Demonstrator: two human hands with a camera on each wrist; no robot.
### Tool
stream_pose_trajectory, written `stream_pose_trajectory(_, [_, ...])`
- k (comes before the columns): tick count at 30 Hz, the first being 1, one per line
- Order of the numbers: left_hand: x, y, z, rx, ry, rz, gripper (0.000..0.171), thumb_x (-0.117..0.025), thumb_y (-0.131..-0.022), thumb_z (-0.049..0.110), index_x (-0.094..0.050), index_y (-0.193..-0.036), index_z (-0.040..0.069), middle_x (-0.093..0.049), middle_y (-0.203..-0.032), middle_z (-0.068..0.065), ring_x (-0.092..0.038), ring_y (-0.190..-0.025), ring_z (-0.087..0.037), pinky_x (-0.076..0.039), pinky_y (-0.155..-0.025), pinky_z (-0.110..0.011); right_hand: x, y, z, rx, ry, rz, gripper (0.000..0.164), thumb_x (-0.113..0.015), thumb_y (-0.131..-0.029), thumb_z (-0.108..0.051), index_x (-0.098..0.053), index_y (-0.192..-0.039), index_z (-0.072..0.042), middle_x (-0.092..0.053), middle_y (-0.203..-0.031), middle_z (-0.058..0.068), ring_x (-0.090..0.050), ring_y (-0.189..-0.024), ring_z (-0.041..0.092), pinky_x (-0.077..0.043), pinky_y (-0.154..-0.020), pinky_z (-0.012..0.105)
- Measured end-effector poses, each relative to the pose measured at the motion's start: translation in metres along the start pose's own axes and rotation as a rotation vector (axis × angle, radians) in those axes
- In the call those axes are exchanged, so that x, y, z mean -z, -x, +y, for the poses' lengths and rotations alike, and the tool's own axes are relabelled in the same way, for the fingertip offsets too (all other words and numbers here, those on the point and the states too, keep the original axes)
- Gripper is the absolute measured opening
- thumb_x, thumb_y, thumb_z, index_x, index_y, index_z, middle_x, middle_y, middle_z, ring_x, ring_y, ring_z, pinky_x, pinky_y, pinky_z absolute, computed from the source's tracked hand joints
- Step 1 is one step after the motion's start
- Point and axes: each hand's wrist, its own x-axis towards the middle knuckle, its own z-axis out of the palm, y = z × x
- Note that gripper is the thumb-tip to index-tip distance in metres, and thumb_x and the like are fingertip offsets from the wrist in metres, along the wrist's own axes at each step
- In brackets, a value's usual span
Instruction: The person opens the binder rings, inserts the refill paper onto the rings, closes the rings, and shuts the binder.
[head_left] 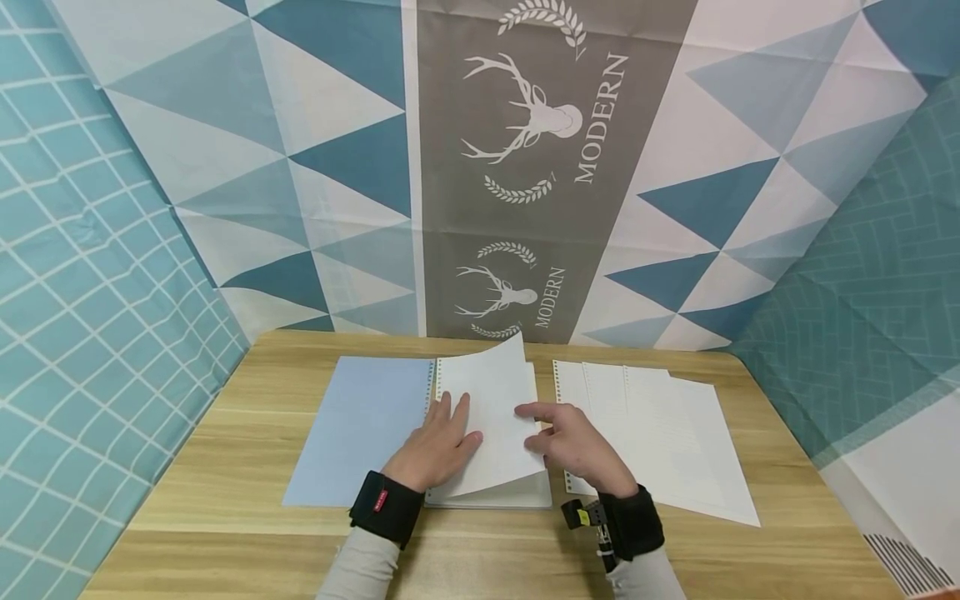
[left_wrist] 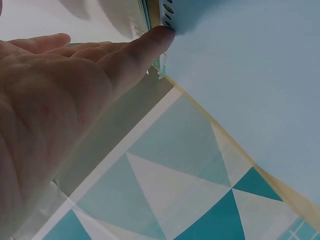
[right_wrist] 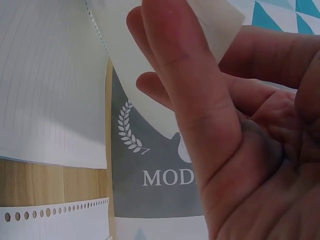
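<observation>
An opened loose-leaf notebook lies on the table, its light blue cover (head_left: pixel 367 425) folded out to the left. One white sheet (head_left: pixel 487 375) of it is lifted along its right side, its far corner curling up. My left hand (head_left: pixel 433 450) rests on that sheet beside the punched binding edge, fingers extended. In the left wrist view a fingertip (left_wrist: pixel 162 37) of it reaches the holes by the blue cover. My right hand (head_left: pixel 577 442) pinches the sheet's right edge between thumb and fingers. The right wrist view shows the sheet's corner (right_wrist: pixel 225 25) behind the fingers, with a lined page (right_wrist: pixel 50 85) below.
To the right, several loose punched sheets (head_left: pixel 675 433) overlap in a fan on the wooden table (head_left: pixel 225 492). A patterned cloth backdrop (head_left: pixel 360 167) rises behind the table's far edge. Tiled-pattern cloth (head_left: pixel 90 275) hangs at the left.
</observation>
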Motion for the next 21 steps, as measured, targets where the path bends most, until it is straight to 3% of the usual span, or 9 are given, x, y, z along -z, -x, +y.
stream_pose_trajectory(8, [-0.0014,-0.0006,0.0001,-0.005,-0.021,-0.005,0.066,-0.044,-0.107,0.041,-0.027,-0.161,0.007,-0.017,-0.168,-0.027,-0.018,-0.156,-0.047,-0.031,-0.117,-0.066,0.0017,0.0002,0.0009,-0.017,0.017,0.015,0.048,-0.064,-0.091,0.0,-0.06,-0.139,-0.002,-0.06,-0.144,0.018,-0.069,-0.08,0.014,-0.058,-0.067,0.04])
stream_pose_trajectory(14, [-0.001,-0.0005,0.001,-0.022,-0.019,-0.013,0.065,-0.044,-0.108,0.041,-0.027,-0.161,0.006,-0.018,-0.167,-0.029,-0.017,-0.155,-0.048,-0.03,-0.117,-0.067,0.002,0.0006,0.0019,-0.021,0.018,0.009,0.048,-0.063,-0.091,0.0,-0.06,-0.139,-0.003,-0.06,-0.143,0.017,-0.069,-0.078,0.015,-0.06,-0.069,0.046])
stream_pose_trajectory(21, [0.001,-0.0001,0.0007,0.012,0.0,-0.01,0.065,-0.044,-0.107,0.04,-0.028,-0.161,0.007,-0.018,-0.167,-0.027,-0.017,-0.155,-0.048,-0.028,-0.115,-0.072,0.002,-0.0006,0.0051,-0.032,-0.006,-0.008,0.047,-0.062,-0.091,0.001,-0.061,-0.137,-0.003,-0.06,-0.142,0.019,-0.064,-0.072,0.017,-0.06,-0.067,0.049])
